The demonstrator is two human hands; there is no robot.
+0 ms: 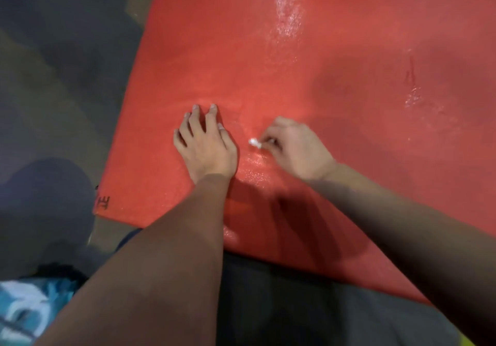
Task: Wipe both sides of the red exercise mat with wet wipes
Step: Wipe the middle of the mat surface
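Floor: dull grey ground (53, 63) fills the left of the frame, dim and blurred; the mat lies flat on it.
Mat: the red exercise mat (335, 77) covers the centre and right of the frame, with its near corner at lower left, where a black marking (103, 202) sits by the edge.
Wet patches: a glossy sheen (290, 10) shows at upper centre, with more at the right edge and just below the right hand, so those parts look already wiped.
Left hand: the left hand (205, 144) rests on the mat at centre with fingers spread and tips down, gripping nothing; it seems to brace the mat.
Right hand: the right hand (295, 149), just right of the left one, has its fingers curled and pinches a small white wet wipe (255, 143) against the mat.
Wipe: only a wadded tip pokes out of the fingers; it is probably soft, damp and nearly weightless.
Handling: the mat looks like light, flexible foam with a fine grain. It should bend and flop rather than hold its shape, and the wet areas may be slick.
Where to hold: for turning it over, the free edge near the lower-left corner looks best, taken with both hands on dry foam.
Lower left corner: a blue and white thing (24, 310), too blurred to identify.
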